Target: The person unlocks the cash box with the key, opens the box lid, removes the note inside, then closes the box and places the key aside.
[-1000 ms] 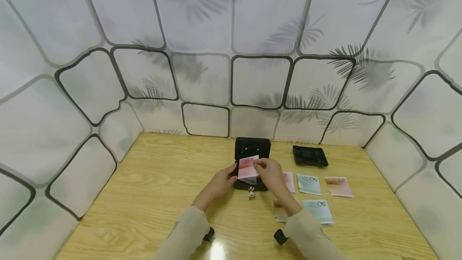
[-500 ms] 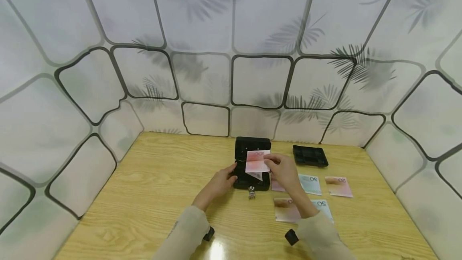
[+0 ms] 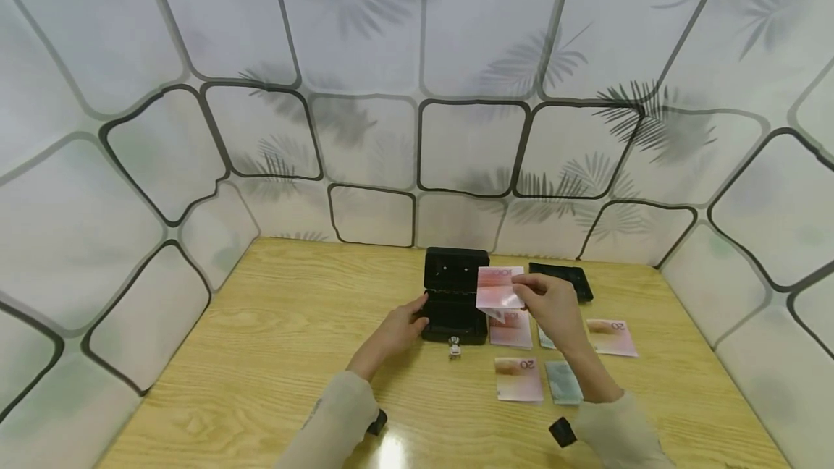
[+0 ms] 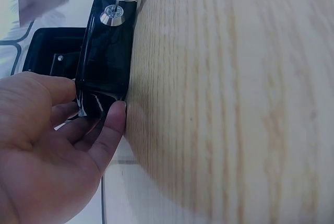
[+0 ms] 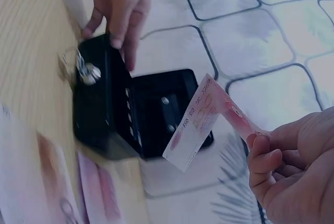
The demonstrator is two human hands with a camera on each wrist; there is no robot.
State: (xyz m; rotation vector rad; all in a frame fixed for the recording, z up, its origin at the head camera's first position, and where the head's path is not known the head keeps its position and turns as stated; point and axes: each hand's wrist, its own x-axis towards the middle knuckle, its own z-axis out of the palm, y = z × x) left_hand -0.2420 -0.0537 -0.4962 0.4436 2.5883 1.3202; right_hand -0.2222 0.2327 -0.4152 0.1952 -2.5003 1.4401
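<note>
Creased rectangular pink-and-white paper banknote (image 3: 496, 287) hangs in the air right of centre in the head view, just beside the raised lid of the glossy black metal cash box (image 3: 469, 336). My right hand (image 3: 554, 310) pinches it between thumb and fingertips at its right edge, probably to leave most of the limp sheet uncovered. My left hand (image 3: 394, 330) grips the box's left end, thumb and fingers bent around it, I judge to steady it. Right forearm (image 3: 596, 375) slants from lower right, left forearm (image 3: 365, 364) from bottom centre-left
</note>
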